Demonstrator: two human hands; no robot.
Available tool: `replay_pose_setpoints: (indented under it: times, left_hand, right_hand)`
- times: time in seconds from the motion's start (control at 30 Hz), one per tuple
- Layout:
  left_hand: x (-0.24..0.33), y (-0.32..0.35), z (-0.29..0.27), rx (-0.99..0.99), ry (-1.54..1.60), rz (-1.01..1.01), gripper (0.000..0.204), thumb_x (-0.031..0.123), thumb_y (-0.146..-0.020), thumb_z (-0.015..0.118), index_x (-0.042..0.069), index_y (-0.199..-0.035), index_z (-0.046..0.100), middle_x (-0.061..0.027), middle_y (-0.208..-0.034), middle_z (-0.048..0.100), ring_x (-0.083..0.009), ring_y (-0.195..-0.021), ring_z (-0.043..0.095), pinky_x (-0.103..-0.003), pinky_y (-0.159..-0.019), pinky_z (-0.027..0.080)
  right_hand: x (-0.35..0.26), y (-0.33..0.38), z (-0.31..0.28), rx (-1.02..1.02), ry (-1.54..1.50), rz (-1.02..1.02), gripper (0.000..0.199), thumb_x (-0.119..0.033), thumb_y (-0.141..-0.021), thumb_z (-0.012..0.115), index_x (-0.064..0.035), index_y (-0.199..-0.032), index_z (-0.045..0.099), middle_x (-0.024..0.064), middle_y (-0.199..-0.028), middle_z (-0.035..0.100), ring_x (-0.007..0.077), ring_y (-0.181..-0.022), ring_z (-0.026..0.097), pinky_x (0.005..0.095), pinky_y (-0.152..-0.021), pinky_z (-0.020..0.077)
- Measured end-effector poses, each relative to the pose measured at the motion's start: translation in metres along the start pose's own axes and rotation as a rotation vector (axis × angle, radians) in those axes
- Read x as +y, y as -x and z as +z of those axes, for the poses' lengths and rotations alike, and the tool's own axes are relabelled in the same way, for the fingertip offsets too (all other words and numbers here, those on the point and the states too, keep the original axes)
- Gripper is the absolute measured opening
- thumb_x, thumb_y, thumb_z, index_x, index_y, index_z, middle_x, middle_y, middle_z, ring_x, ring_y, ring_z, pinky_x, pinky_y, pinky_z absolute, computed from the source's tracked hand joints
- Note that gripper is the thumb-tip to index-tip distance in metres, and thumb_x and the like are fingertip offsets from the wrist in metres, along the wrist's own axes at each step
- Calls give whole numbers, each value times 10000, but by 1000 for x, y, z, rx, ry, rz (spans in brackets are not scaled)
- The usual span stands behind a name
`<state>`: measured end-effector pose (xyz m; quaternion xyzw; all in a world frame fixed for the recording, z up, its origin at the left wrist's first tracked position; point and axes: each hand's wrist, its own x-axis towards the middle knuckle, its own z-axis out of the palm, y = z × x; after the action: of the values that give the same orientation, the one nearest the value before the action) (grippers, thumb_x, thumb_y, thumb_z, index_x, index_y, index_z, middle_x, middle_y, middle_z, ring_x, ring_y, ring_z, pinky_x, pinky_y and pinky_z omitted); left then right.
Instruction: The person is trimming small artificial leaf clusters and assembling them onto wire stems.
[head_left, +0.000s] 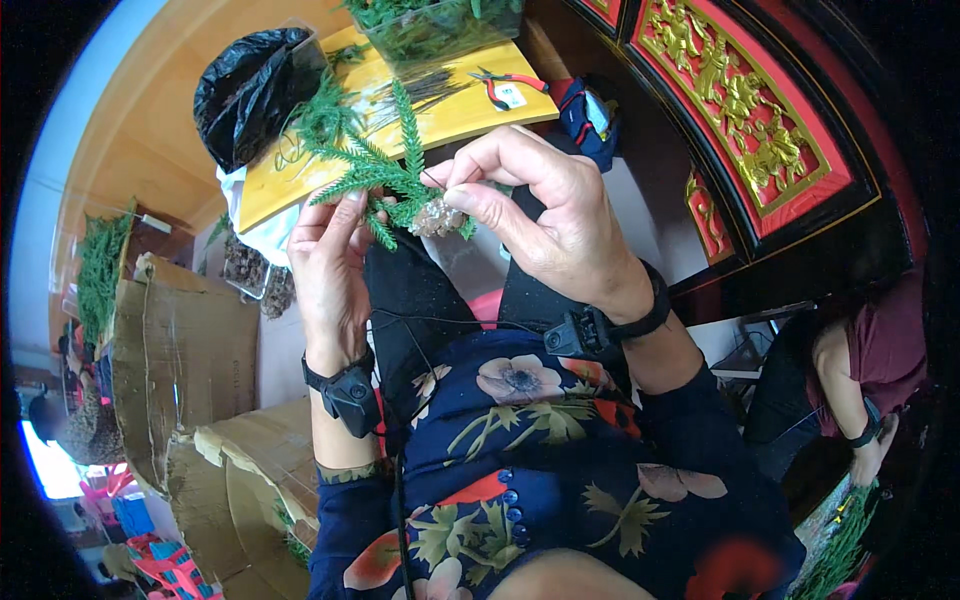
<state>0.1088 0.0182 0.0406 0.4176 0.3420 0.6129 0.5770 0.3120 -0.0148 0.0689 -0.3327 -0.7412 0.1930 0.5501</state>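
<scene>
Pinching left fingers (346, 212) partly hide the green sprig (402, 182)

Bright, even light fills the centre, with bent, dark fisheye edges.

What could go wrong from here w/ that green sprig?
1. The green sprig is held beyond the table edge; if the left hand loosens its grip, it may drop.
2. The pale clump at its base looks crumbly; pressure from the right hand might break bits off.
3. A thin black cable crosses below the hands and could snag.
</scene>
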Motion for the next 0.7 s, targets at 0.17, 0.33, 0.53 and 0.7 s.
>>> replay_pose_setpoints:
  times: [0.17, 0.33, 0.53, 0.7]
  left_hand:
    - [-3, 2, 4, -8, -37, 54, 152, 12, -851, 630, 3, -1003, 621, -57, -930, 663, -97, -796, 612, -201, -667, 482]
    - [-2, 2, 2, -60, -113, 91, 120, 0, -827, 653, 7, -944, 627, -34, -883, 658, -60, -714, 566, -177, -628, 439]
    - [-5, 3, 4, -13, -156, 139, 133, -14, -815, 658, 12, -941, 626, -35, -880, 655, -54, -691, 546, -174, -626, 425]
    - [-6, 4, 6, -31, -228, 202, 172, 6, -835, 652, -2, -1006, 630, -47, -920, 660, -74, -766, 585, -198, -695, 465]
  right_hand:
    - [-1, -2, 2, 13, 102, -137, 57, -3, -841, 620, 19, -888, 594, 147, -958, 662, 195, -877, 654, 277, -750, 500]
    - [-1, -2, 10, -13, 132, -197, 111, -16, -784, 668, 0, -876, 608, 126, -948, 663, 227, -820, 600, 318, -720, 477]
    - [8, 4, 20, -33, 202, -221, 128, -65, -763, 692, -35, -867, 624, 53, -955, 673, 203, -817, 569, 314, -724, 442]
    - [12, 4, 20, -34, 237, -207, 113, -87, -777, 681, -49, -862, 618, 43, -946, 672, 198, -831, 575, 320, -741, 436]
